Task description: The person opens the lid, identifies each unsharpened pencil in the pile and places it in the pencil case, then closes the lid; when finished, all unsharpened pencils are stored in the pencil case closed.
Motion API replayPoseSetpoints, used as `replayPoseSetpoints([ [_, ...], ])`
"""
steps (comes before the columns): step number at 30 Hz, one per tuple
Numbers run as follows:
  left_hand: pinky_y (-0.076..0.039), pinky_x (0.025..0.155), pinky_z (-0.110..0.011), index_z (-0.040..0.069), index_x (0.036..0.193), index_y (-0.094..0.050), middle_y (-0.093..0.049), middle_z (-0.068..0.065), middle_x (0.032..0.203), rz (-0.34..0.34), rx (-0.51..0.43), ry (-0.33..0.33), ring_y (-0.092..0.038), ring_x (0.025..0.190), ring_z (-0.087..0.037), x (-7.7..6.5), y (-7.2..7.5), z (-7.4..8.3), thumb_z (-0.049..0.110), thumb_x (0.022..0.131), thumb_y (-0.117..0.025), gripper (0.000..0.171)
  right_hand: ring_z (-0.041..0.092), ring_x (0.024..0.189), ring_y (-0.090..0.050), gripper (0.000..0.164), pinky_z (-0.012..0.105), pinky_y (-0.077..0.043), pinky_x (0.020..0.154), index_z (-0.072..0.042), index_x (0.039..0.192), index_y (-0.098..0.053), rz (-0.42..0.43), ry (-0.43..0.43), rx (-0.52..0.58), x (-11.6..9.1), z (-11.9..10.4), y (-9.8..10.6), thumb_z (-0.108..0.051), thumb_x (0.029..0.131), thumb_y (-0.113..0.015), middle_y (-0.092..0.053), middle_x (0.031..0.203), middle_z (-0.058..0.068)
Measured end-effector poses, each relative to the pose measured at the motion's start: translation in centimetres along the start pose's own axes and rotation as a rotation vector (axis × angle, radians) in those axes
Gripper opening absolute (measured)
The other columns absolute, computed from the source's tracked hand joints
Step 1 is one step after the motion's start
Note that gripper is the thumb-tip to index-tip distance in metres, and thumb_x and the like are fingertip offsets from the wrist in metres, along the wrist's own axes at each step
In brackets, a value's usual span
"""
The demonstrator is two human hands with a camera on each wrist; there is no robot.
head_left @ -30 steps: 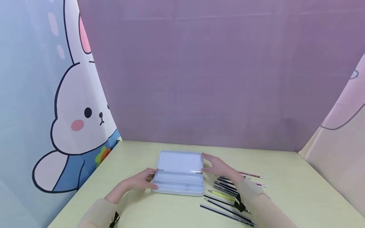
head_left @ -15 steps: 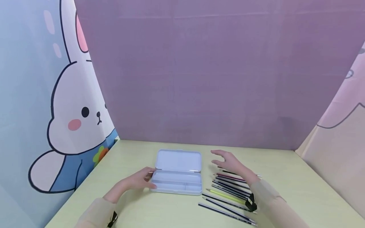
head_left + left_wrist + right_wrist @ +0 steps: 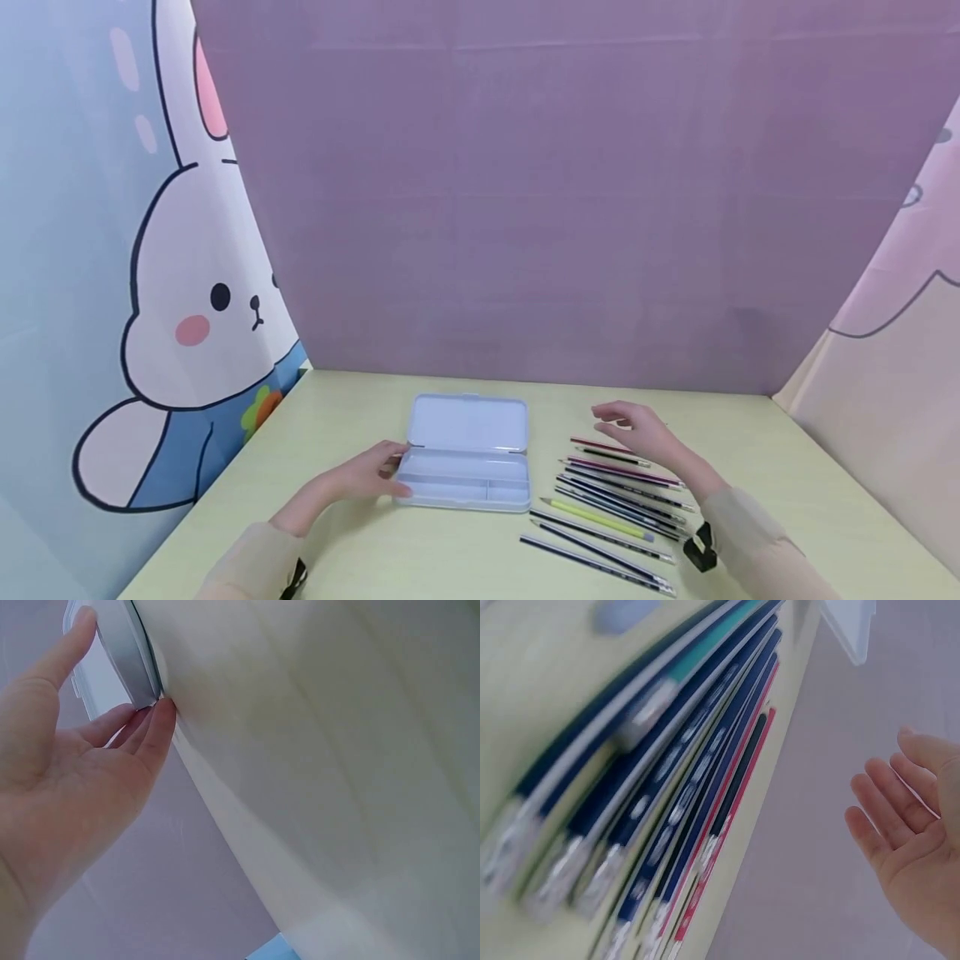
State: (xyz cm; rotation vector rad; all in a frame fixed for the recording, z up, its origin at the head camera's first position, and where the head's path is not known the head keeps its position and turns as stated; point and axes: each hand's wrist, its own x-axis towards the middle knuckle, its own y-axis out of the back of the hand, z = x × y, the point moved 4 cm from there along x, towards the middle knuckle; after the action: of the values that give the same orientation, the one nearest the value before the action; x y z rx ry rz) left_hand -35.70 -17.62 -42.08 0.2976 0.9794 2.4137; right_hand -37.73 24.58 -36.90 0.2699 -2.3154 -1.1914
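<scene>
An opened white pencil case [image 3: 463, 481] lies on the table, its lid [image 3: 469, 423] folded back and its divided tray facing up. My left hand [image 3: 367, 473] holds the case's left side; the left wrist view has the thumb on the rim and the curled fingertips against the side wall. Above the far end of a spread of pencils [image 3: 622, 492] hovers my right hand [image 3: 637, 427], fingers loosely bent and holding nothing. In the right wrist view, this hand [image 3: 915, 825] is apart from the dark and red pencils [image 3: 682, 787].
Among the dark pencils lies a yellow one [image 3: 596, 518]. The pale table [image 3: 360, 550] meets a purple cloth backdrop [image 3: 525, 208] at its far edge. A rabbit-print curtain [image 3: 202, 333] hangs on the left, a pink and cream one [image 3: 892, 367] on the right.
My right hand has let go of the lid's right edge and moved right, over the far pencils. The left hand stays on the case. The view has shifted slightly.
</scene>
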Motion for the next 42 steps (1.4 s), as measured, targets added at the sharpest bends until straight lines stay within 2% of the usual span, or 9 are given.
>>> replayPoseSetpoints([
  [9, -0.045, 0.096, -0.050, -0.014, 0.136, -0.034, -0.041, -0.031, 0.134, 0.008, 0.005, -0.003, -0.045, 0.120, -0.044, 0.0, 0.0, 0.0, 0.023, 0.083, -0.072, 0.075, 0.031, 0.099, -0.063, 0.031, 0.040, -0.054, 0.082, 0.001, 0.116, -0.063, 0.001, -0.059, -0.027, -2.2, 1.8, 1.3, -0.019, 0.093, -0.059, -0.066, 0.111, 0.018],
  [13, -0.045, 0.097, -0.051, -0.013, 0.136, -0.035, -0.041, -0.031, 0.135, 0.009, 0.000, -0.004, -0.046, 0.120, -0.044, 0.2, 0.1, 0.0, 0.024, 0.085, -0.070, 0.073, 0.029, 0.095, -0.064, 0.030, 0.034, -0.055, 0.079, 0.001, 0.115, -0.063, -0.004, -0.088, -0.031, -3.1, 2.7, 1.9, -0.018, 0.093, -0.059, -0.066, 0.110, 0.019],
  [18, -0.041, 0.099, -0.055, -0.012, 0.137, -0.034, -0.037, -0.035, 0.137, -0.017, -0.051, -0.025, -0.043, 0.122, -0.049, 0.1, 0.3, -0.2, 0.023, 0.086, -0.068, 0.070, 0.027, 0.089, -0.066, 0.029, 0.025, -0.055, 0.074, 0.003, 0.112, -0.063, -0.011, -0.124, -0.007, -4.1, 3.8, 2.6, -0.017, 0.092, -0.060, -0.067, 0.106, 0.020],
  [23, -0.040, 0.100, -0.055, -0.012, 0.138, -0.032, -0.035, -0.035, 0.138, -0.045, -0.076, -0.038, -0.040, 0.124, -0.050, 0.1, 0.3, -0.6, 0.023, 0.084, -0.071, 0.076, 0.022, 0.086, -0.066, 0.028, 0.024, -0.054, 0.072, 0.003, 0.110, -0.064, -0.009, -0.139, -0.028, -5.0, 5.0, 2.9, -0.017, 0.092, -0.060, -0.069, 0.102, 0.016],
  [27, -0.040, 0.101, -0.054, -0.012, 0.139, -0.031, -0.035, -0.034, 0.139, -0.055, -0.071, -0.030, -0.040, 0.125, -0.049, 0.2, 0.3, -0.7, 0.024, 0.082, -0.073, 0.079, 0.019, 0.083, -0.065, 0.026, 0.024, -0.054, 0.071, 0.003, 0.108, -0.065, -0.006, -0.151, -0.056, -5.6, 6.0, 2.9, -0.015, 0.091, -0.061, -0.069, 0.099, 0.014],
  [34, -0.040, 0.100, -0.054, -0.011, 0.139, -0.032, -0.036, -0.033, 0.139, -0.039, -0.062, -0.011, -0.041, 0.124, -0.048, 0.2, 0.1, -0.6, 0.024, 0.081, -0.073, 0.079, 0.022, 0.082, -0.065, 0.022, 0.029, -0.054, 0.072, 0.004, 0.105, -0.067, 0.004, -0.149, -0.131, -5.9, 7.3, 2.3, -0.012, 0.092, -0.058, -0.069, 0.099, 0.015],
  [42, -0.041, 0.100, -0.054, -0.011, 0.138, -0.033, -0.037, -0.033, 0.139, -0.028, -0.056, 0.004, -0.041, 0.124, -0.048, 0.1, 0.2, -0.6, 0.024, 0.083, -0.072, 0.076, 0.022, 0.083, -0.065, 0.021, 0.029, -0.054, 0.070, 0.003, 0.104, -0.068, -0.024, -0.146, -0.128, -5.6, 7.6, 1.5, -0.012, 0.091, -0.059, -0.070, 0.096, 0.012],
])
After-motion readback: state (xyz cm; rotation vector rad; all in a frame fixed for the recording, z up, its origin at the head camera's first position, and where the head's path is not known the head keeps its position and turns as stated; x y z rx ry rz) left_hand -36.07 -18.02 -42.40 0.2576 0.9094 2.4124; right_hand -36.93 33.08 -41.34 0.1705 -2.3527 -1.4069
